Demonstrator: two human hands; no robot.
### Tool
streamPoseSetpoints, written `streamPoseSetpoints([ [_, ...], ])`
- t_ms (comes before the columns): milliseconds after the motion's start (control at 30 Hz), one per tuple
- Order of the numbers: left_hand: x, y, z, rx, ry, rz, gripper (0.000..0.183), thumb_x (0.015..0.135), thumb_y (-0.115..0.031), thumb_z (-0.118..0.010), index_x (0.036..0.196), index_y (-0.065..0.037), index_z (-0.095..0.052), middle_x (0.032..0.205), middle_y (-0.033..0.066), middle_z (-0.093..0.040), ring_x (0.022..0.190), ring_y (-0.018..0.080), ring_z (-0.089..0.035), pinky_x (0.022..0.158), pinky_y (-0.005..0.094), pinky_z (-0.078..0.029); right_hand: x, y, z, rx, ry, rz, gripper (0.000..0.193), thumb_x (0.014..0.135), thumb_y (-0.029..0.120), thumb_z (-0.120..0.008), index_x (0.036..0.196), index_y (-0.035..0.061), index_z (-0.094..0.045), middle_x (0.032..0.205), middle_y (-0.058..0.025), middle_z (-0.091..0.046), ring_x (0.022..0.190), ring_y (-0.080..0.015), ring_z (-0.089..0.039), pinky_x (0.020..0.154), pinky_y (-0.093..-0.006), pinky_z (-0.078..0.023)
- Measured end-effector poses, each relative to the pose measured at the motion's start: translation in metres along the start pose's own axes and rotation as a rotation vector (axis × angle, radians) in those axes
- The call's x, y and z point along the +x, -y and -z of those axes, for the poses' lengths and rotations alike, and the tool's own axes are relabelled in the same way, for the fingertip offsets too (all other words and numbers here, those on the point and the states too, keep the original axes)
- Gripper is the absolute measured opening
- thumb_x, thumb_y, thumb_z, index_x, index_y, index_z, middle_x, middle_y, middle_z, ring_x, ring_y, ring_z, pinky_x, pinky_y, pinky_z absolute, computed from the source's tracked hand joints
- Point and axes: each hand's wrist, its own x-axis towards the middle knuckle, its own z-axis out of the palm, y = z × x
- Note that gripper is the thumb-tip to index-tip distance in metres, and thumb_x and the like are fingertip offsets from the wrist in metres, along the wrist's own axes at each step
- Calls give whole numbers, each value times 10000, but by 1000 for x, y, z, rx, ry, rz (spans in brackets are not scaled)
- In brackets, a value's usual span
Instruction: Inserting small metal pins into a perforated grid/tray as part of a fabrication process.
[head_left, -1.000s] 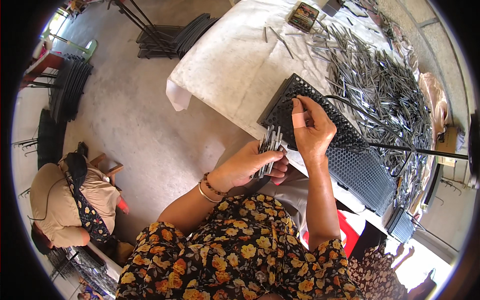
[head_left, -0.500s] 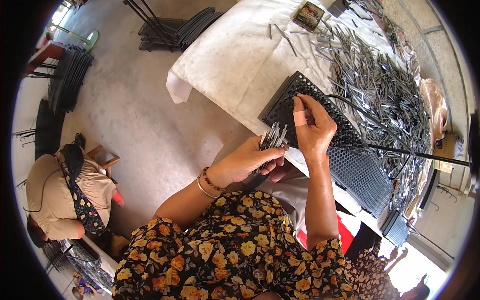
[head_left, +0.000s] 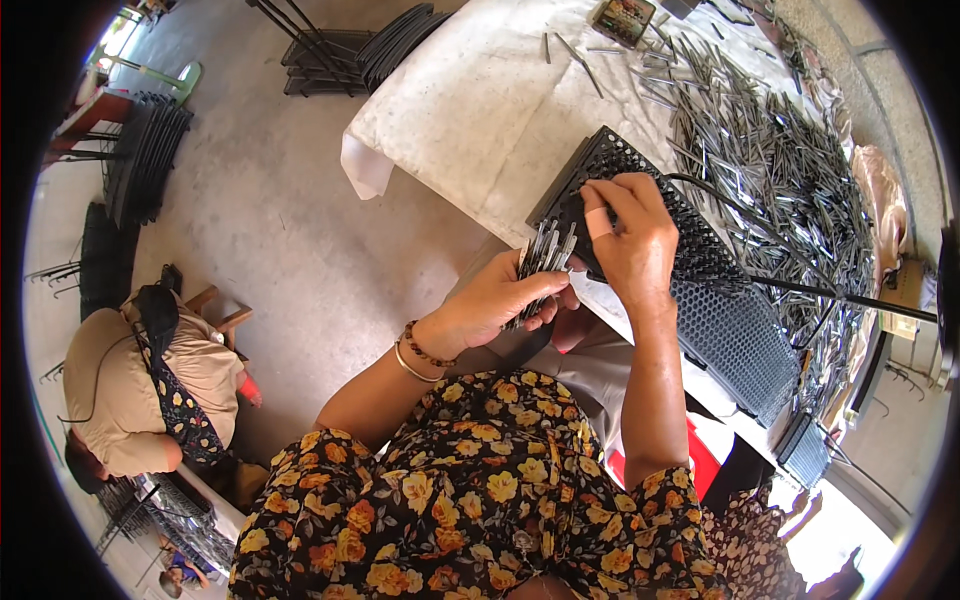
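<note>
Over the table's [head_left: 490, 110] left part there is wide open room, with only a few loose rods [head_left: 578, 65] near the tin [head_left: 625, 20]. Right of the panel [head_left: 735, 350], the rod pile [head_left: 770, 150] crowds the way; a straight bar [head_left: 850, 298] and a curved bar [head_left: 735, 212] cross there. Between left hand [head_left: 505, 295] and right hand [head_left: 640, 240], the bundle's [head_left: 545, 245] jutting tips narrow the gap.

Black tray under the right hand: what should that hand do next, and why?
Maybe the right hand should press gently down, since it sits at the holes of the black tray. The left hand holds a bunch of thin sticks. I can't tell whether the right hand pinches one.
</note>
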Motion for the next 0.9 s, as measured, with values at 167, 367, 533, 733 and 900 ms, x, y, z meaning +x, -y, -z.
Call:
streamPoseSetpoints([
  [167,-3,-2,0,50,1,-26,241,934,-157,-542,1117,-3,-572,836,70,-651,580,69,-520,470,215,-402,-7,18,21,496,315,-363,116,818,77,-693,903,-2,-686,817,-75,-611,611,-102,-588,486,-225,-406],
  [367,2,-1,-4,88,15,-34,242,932,-156,-542,1115,0,-571,859,85,-661,584,69,-518,481,214,-406,-13,9,31,596,114,-691,127,872,96,-654,922,-17,-686,787,-15,-651,591,-44,-504,522,-186,-402],
  [533,10,-2,-12,49,-47,1,217,930,-156,-542,1054,12,-604,855,89,-660,598,78,-499,492,217,-391,-10,-4,7,398,-196,-437,123,868,95,-664,931,-7,-689,794,-19,-659,636,-55,-529,574,-197,-440],
  [733,12,8,-5,26,-102,-14,192,919,-178,-569,983,-2,-607,877,89,-671,623,76,-518,496,226,-397,-8,-2,-2,183,-212,-205,112,838,74,-684,917,-5,-678,808,-98,-668,600,-135,-576,567,-246,-473],
  [900,7,5,-6,-38,-158,49,187,911,-184,-588,1003,-23,-615,927,82,-676,744,98,-598,595,232,-473,-8,-6,-3,138,-183,-137,103,824,63,-686,907,2,-680,810,-115,-668,605,-187,-609,573,-279,-494],
])
